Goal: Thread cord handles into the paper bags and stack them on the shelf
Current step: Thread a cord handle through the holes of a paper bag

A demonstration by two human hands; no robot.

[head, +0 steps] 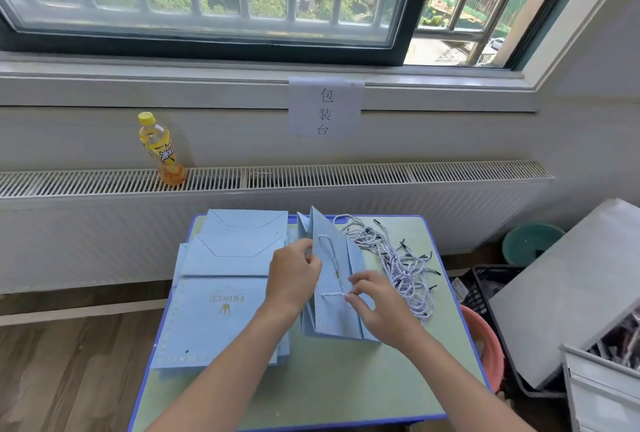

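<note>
A folded light-blue paper bag [332, 313] lies in the middle of the small table, its top edge lifted. My left hand [294, 279] pinches that upper edge. A white-and-blue twisted cord handle [335, 268] runs down the bag's face. My right hand [374, 300] pinches the lower end of this cord where it meets the bag. To the left lies a pile of flat blue bags [225, 279], the top one printed with a gold crown. A tangle of loose cords [398, 258] with black tips lies on the right side.
The green table [311, 390] has a blue rim. A yellow drink bottle [161, 149] stands on the radiator ledge behind. A pink bucket [485, 348], a black crate [491, 289], a teal basin [533, 242] and white boards crowd the floor to the right.
</note>
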